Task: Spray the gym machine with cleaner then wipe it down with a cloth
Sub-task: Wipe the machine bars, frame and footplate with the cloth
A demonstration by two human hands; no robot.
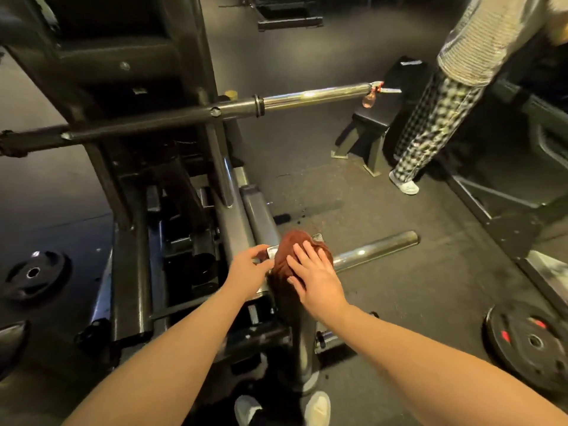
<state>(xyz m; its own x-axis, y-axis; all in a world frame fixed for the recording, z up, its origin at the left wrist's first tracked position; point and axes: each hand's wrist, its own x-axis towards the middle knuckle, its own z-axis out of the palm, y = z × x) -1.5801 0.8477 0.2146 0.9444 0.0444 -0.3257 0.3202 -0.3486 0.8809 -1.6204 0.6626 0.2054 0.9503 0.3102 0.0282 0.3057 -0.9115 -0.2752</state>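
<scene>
A rust-red cloth [285,256] is draped over the top end of a grey steel post of the dark gym machine [172,124]. My right hand [316,278] lies flat on the cloth with its fingers straight, pressing it onto the post. My left hand [247,270] grips the machine's metal edge just left of the cloth, fingers curled over it. A pink spray bottle [370,98] hangs from the tip of the chrome bar [313,95] at the upper right, away from both hands.
A person in checked trousers [430,124] stands at the right next to a black bench [372,121]. Weight plates lie on the floor at left [33,273] and lower right [528,339]. A second chrome peg [375,249] sticks out right of the cloth. My shoes [316,408] show below.
</scene>
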